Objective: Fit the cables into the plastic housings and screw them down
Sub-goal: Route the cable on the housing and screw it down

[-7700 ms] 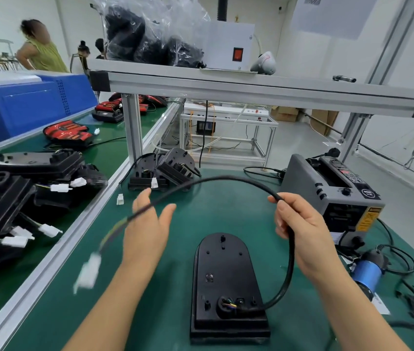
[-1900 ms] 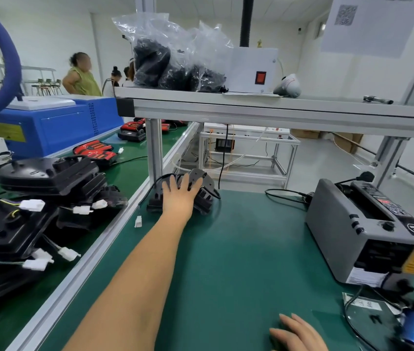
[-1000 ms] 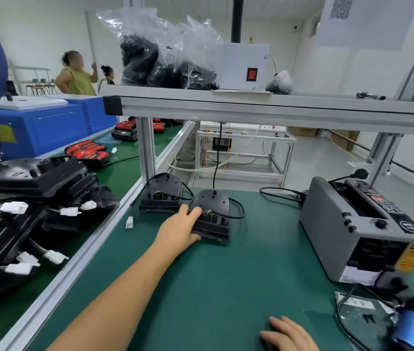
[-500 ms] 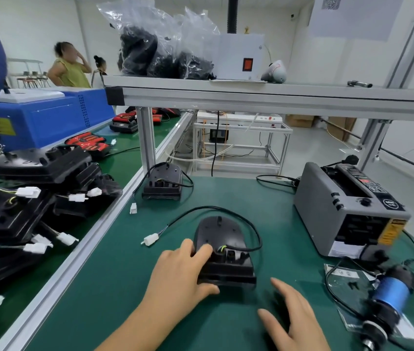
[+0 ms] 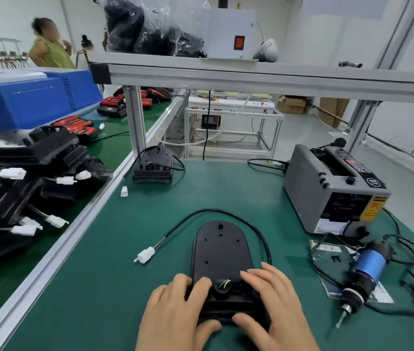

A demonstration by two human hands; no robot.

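A black plastic housing (image 5: pixel 221 252) lies flat on the green mat in front of me. Both hands hold its near end: my left hand (image 5: pixel 175 315) grips the left corner and my right hand (image 5: pixel 274 307) grips the right corner, thumbs on the front edge. A black cable (image 5: pixel 226 212) leaves the round port between my hands, loops round the housing's right side and far end, and ends in a white connector (image 5: pixel 146 255) lying on the mat to the left. A blue electric screwdriver (image 5: pixel 362 274) lies to the right.
Another housing (image 5: pixel 154 165) with its cable stands at the back left by the frame post. A grey tape dispenser (image 5: pixel 332 191) sits at the right. Several black housings with white connectors are piled on the left bench (image 5: pixel 13 183). A shelf (image 5: pixel 251 77) runs overhead.
My left hand reached to the far housings, dragged one toward me and set it in front. My right hand moved from the mat onto the housing's right corner.
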